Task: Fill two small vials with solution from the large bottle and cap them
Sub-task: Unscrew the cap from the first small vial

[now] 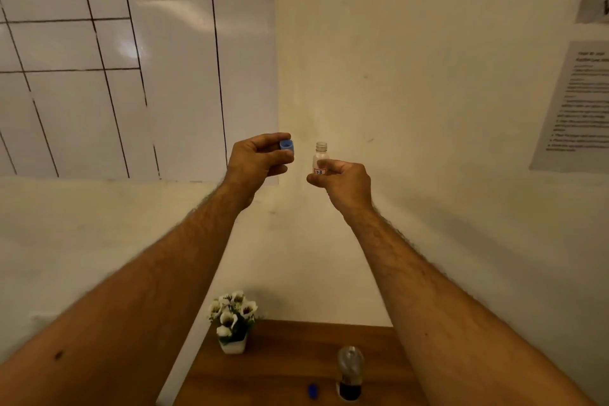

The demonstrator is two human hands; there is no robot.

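Right hand [342, 183] is gripping uncapped vial [320, 158], left hand [258, 158] pinching blue cap [286, 144]; fill lvl unclear, capping pending, approx. midway.

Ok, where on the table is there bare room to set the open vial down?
Bare wood shows on the table between the flower pot and the large bottle, behind the loose blue cap. Right of the bottle, the right forearm hides the surface. The right hand holds the vial; the left hand pinches its cap.
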